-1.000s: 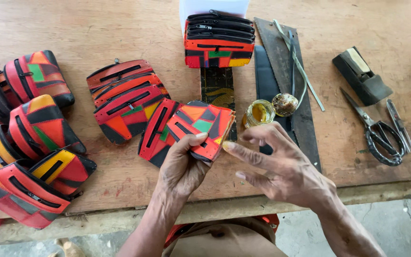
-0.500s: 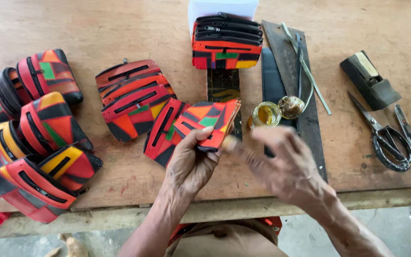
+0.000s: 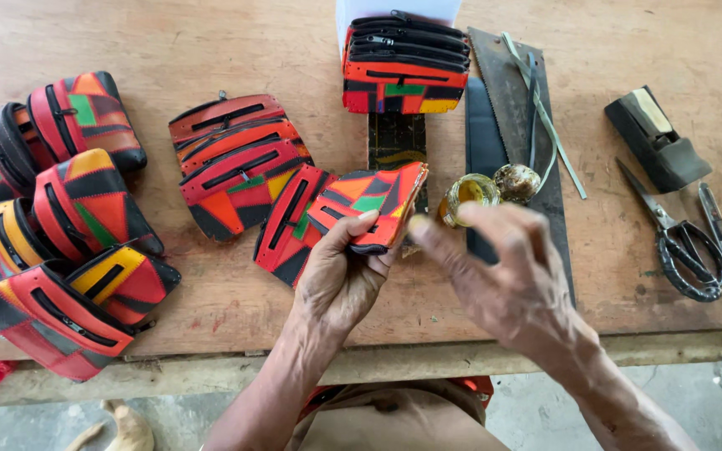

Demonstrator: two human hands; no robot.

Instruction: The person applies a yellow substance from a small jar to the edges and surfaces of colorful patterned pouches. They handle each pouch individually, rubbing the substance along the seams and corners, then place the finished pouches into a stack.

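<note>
patchwork pouch held at the middle of the workbench

the left hand (image 3: 340, 280) sits at the centre of the frame, just below the middle, and pinches a folded patchwork pouch (image 3: 373, 205) of red, orange, green and black, thumb on top and fingers curled under its lower edge. the pouch is lifted and tilted, its far corner pointing to the upper right. the right hand (image 3: 507, 280), blurred, hovers just right of the pouch with its fingers spread and loose, holding nothing; one fingertip is close to the pouch's right edge, but i cannot tell whether it touches.

just beyond the right hand, near the centre right, stands a small open jar (image 3: 465, 194) of yellowish stuff, with its round lid (image 3: 516, 181) beside it, both on a dark saw blade (image 3: 503, 75) that runs from the top of the frame downward. a flat pouch (image 3: 290, 219) lies on the wooden table (image 3: 211, 42) just left of the held one. more pouches fan out at centre left (image 3: 231, 159), pile up at the left edge (image 3: 60, 217), and stack at the top centre (image 3: 403, 71). at the right lie black scissors (image 3: 683, 242) and a dark block (image 3: 658, 142).
</note>
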